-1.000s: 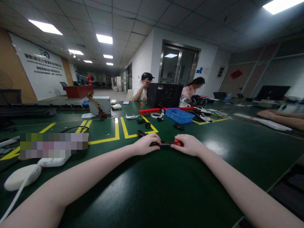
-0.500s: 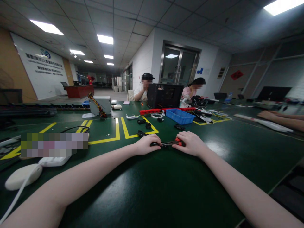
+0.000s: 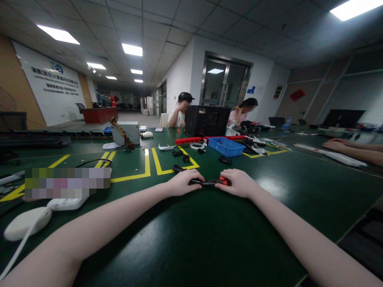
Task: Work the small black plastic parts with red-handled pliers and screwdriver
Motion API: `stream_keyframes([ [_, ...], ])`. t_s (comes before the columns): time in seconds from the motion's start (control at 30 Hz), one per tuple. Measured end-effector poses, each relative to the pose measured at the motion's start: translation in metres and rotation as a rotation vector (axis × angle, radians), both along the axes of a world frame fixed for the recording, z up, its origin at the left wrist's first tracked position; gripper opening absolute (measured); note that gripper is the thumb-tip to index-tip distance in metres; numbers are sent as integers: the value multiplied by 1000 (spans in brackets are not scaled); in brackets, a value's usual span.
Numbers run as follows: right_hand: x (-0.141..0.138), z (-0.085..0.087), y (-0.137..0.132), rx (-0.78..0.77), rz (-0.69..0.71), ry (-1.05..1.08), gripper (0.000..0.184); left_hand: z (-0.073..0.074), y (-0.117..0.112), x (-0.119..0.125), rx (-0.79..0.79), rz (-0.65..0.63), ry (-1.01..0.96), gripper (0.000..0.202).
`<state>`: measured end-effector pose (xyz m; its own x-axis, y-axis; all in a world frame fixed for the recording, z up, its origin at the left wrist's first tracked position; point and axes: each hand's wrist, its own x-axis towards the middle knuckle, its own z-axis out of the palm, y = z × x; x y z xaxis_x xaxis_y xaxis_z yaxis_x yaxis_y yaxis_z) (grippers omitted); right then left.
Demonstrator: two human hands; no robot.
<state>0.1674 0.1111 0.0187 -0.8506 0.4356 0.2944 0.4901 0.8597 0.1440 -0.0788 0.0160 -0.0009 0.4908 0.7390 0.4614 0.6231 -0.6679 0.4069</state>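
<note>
My right hand (image 3: pixel 237 182) is closed around the red handles of long-nosed pliers (image 3: pixel 212 182), whose jaws point left. My left hand (image 3: pixel 186 182) is closed on a small black piece (image 3: pixel 195 181), possibly a plug or cable end. The tips of the pliers meet this piece at its right end; whether they grip it is too small to tell. Both hands are held close together above the green table (image 3: pixel 191 239). Just behind my left hand lies a bundled black cable (image 3: pixel 177 168), partly hidden by the fingers.
Beyond my hands are a blue tray (image 3: pixel 226 147), a black computer case (image 3: pixel 207 121) and small black parts (image 3: pixel 186 158). A power supply (image 3: pixel 127 133) stands back left, with a white power strip (image 3: pixel 69 202) nearer. Two people sit opposite; another person's hands (image 3: pixel 336 144) rest at right.
The pliers' handles have come closer together, and my right hand has dropped slightly. Across the table, the person in pink has raised a hand to the head.
</note>
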Motion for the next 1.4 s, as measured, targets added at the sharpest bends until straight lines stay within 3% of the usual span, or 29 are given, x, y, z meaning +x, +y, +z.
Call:
stream_keyframes([
  [0.2,0,4,-2,-74,-21,-8,44,1,-3,1,16,4,31,24],
  [0.5,0,5,-3,-73,-26,0,43,2,-7,3,28,78,93,32],
  [1.03,2,0,2,-10,-3,44,42,3,-8,6,69,94,173,29],
  [1.4,1,0,0,-45,-52,24,44,-1,-5,3,71,76,130,32],
])
